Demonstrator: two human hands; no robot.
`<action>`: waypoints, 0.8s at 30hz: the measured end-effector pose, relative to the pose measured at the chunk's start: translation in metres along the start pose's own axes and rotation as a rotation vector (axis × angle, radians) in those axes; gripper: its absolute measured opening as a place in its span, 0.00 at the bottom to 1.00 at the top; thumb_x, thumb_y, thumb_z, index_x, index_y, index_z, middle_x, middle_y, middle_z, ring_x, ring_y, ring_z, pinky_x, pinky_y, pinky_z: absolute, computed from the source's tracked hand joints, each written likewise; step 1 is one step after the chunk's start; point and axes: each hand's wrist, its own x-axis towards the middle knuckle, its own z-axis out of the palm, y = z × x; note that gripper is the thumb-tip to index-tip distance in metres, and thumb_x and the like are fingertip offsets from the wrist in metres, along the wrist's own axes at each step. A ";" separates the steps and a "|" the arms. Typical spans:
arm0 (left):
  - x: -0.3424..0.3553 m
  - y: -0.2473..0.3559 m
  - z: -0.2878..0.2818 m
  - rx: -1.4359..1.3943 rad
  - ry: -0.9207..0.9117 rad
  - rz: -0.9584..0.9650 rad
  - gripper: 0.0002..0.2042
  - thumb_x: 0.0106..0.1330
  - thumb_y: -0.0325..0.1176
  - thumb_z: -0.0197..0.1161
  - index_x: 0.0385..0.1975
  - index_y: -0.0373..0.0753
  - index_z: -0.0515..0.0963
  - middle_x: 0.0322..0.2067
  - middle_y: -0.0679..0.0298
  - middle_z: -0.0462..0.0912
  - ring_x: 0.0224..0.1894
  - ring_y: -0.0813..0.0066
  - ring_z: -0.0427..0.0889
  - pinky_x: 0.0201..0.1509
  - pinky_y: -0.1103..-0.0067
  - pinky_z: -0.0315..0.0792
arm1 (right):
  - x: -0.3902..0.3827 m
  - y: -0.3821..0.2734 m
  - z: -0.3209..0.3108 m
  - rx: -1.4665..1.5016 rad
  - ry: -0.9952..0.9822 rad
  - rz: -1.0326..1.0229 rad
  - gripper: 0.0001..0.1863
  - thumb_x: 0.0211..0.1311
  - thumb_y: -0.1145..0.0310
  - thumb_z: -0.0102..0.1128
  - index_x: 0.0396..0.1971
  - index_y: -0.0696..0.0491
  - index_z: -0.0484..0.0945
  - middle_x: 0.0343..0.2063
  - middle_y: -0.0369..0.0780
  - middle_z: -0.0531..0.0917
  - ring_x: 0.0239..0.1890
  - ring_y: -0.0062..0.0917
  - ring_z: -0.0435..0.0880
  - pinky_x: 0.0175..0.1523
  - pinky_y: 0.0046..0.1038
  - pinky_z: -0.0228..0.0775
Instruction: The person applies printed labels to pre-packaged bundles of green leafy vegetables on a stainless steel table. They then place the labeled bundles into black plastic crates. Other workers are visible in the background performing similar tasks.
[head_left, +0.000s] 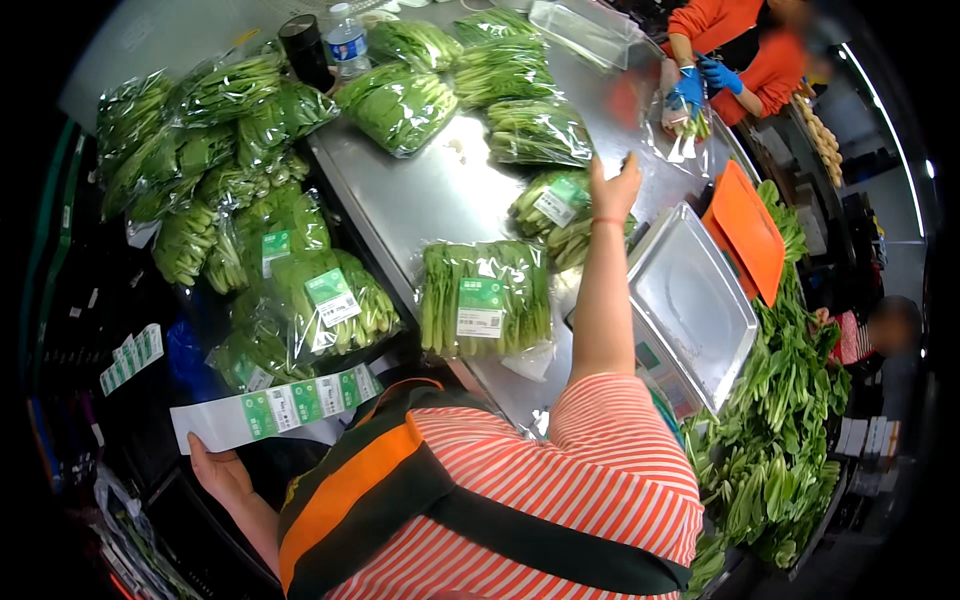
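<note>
At the lower left my left hand (pixel 217 472) grips the end of a strip of green-and-white stickers (pixel 300 407), which stretches to the right toward my apron. My right hand (pixel 615 190) is stretched out over the metal table, fingers apart and holding nothing. Its fingertips are by the right edge of a clear bag of leafy greens (pixel 538 132); whether they touch cannot be made out. Just left of my right forearm lies a labelled bag of greens (pixel 558 205). Closer to me, another labelled bag of greens (pixel 485 298) lies flat, its sticker facing up.
Bagged greens (pixel 220 140) are piled at left, and several more bags (pixel 398 105) lie at the back. A bottle (pixel 347 42) stands beside a black cup (pixel 305 50). On the right are a scale (pixel 693 305), an orange tray (pixel 745 235) and loose greens (pixel 775 440). A co-worker's blue-gloved hands (pixel 688 88) hold a bag.
</note>
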 end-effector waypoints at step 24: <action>-0.051 -0.022 0.056 -0.043 -0.100 -0.327 0.16 0.64 0.33 0.53 0.48 0.29 0.67 0.44 0.58 0.75 0.45 0.69 0.76 0.50 0.73 0.68 | -0.109 -0.211 0.002 0.660 -0.854 -0.806 0.13 0.46 0.75 0.62 0.35 0.56 0.78 0.32 0.41 0.81 0.35 0.28 0.79 0.40 0.27 0.69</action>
